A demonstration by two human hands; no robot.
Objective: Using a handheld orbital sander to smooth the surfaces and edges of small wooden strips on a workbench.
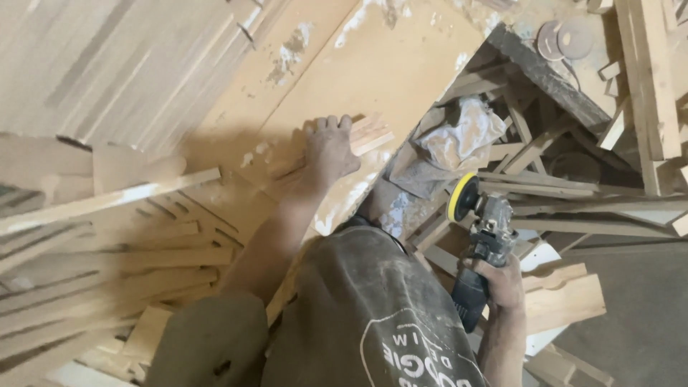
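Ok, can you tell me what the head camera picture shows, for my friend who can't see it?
A person's left hand presses down on a small stack of thin wood strips lying on a pale wooden board. Their right hand holds an angle grinder with a yellow-rimmed disc off to the side. Loose wooden slats and a crumpled white cloth lie around.

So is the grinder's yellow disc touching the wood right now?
No: the right hand holds the dark angle grinder with its yellow disc off to the side, while the left hand rests on the small pale wooden pieces.
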